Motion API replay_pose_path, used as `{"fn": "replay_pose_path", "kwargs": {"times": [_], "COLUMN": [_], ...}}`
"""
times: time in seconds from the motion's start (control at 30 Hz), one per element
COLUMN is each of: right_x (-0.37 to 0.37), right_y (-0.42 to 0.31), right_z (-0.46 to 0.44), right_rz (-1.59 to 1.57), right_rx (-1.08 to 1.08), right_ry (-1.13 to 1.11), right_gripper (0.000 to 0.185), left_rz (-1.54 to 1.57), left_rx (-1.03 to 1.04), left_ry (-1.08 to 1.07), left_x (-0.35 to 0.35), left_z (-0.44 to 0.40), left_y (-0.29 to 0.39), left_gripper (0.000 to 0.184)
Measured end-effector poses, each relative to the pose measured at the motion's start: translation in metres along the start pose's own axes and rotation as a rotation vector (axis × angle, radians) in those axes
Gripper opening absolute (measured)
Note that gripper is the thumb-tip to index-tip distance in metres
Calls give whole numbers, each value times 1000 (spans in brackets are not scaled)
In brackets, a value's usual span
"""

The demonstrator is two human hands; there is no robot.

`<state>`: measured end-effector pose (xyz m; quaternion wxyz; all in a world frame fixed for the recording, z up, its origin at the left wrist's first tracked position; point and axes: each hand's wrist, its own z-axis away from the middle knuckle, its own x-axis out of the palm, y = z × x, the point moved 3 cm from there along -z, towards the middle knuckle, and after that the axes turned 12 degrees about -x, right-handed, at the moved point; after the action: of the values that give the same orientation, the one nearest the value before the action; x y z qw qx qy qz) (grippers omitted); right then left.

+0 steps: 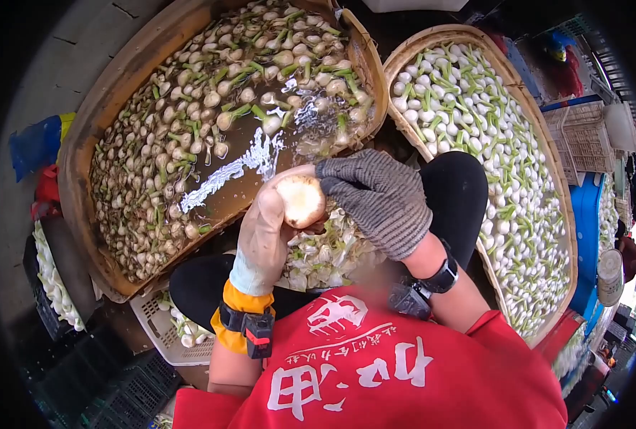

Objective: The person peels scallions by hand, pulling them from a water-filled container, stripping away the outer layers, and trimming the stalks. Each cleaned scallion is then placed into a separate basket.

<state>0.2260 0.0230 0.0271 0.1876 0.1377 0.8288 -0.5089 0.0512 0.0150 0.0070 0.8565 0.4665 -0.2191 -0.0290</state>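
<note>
My left hand, in a pale thin glove, grips a peeled-looking onion with a whitish face and brownish marks turned up to me. The grey knit glove of my right hand reaches across to the onion's far right side. Its fingers are curled; whatever they hold, if anything, is hidden beneath them. Below both hands, a heap of pale peelings lies between my knees.
Ahead on the left stands a large tub of murky water with many unpeeled onions. On the right, another tub holds white onions with green stems. A white basket is by my left leg, dark crates behind it.
</note>
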Motion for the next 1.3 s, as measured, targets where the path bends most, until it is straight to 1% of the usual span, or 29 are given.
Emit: {"fn": "replay_pose_path", "kwargs": {"times": [0.03,0.1,0.13,0.17,0.27,0.3,0.37,0.43,0.47,0.5,0.53,0.57,0.6,0.67,0.7,0.77,0.8,0.87,0.9,0.93,0.97,1.0,1.03,1.1,1.13,1.17,1.23,1.27,1.3], "right_x": [-2,-6,-6,-6,-4,-2,5,13,15,20,26,30,34,42,44,46,43,25,15,-1,-14,-17,-15,6,17,22,33,33,32], "right_y": [-6,-20,-24,-28,-42,-46,-47,-37,-35,-30,-27,-29,-35,-39,-41,-47,-44,-30,-4,15,36,40,41,22,15,-1,-11,-15,-20], "right_z": [1,1,6,9,15,15,18,27,27,29,32,33,34,38,37,32,26,1,-13,-25,-32,-32,-30,-10,4,14,30,33,35], "right_rz": [5,53,108,114,204,267,331,166,166,-128,-420,-420,-302,-106,-108,142,220,387,382,449,513,466,422,278,208,236,-63,-64,-223], "right_rx": [-4,-68,-138,-144,-162,-105,-50,-6,-15,120,256,252,174,-20,-27,-110,-162,-121,-7,65,150,211,275,218,177,192,159,165,184], "right_ry": [-4,-131,-142,-142,-190,-243,-295,-103,-105,-164,-222,-226,-231,-239,-244,-313,-256,-32,171,326,356,269,178,-109,-171,-199,-70,-68,-61], "right_gripper": [19,18,18,18,18,16,16,14,14,13,13,13,15,15,15,13,9,8,14,13,15,15,15,19,20,18,27,27,32], "left_rz": [-163,-321,-468,-617,-731,-809,-799,-692,-496,-298,-2,148,300,481,208,210,208,219,218,197,176,266,265,8,58,64,-56,-99,-103], "left_rx": [97,201,274,346,358,341,375,402,388,387,338,310,287,44,-64,-258,-252,-58,-49,-57,-64,-87,-81,-187,-138,-139,-112,-115,-121], "left_ry": [45,88,113,141,147,160,144,130,135,140,118,104,94,-184,-102,-32,-31,-195,-195,-191,-184,-113,-108,98,113,110,127,136,132], "left_x": [-5,-10,-10,-8,2,4,6,3,5,7,13,12,11,1,-9,-20,-21,-7,-6,-6,-6,-4,-2,-3,-1,1,6,8,7], "left_z": [7,18,24,30,49,53,57,56,55,55,57,58,59,56,61,66,68,76,79,82,86,91,93,94,90,89,92,93,91], "left_y": [-2,-1,3,9,25,26,26,19,15,12,9,4,0,-21,-24,-37,-38,-25,-25,-26,-26,-24,-19,-19,-24,-23,-14,-11,-13], "left_gripper": [74,72,69,67,61,59,55,59,62,66,67,68,69,63,63,60,60,55,55,57,59,46,46,38,32,32,33,35,35]}}
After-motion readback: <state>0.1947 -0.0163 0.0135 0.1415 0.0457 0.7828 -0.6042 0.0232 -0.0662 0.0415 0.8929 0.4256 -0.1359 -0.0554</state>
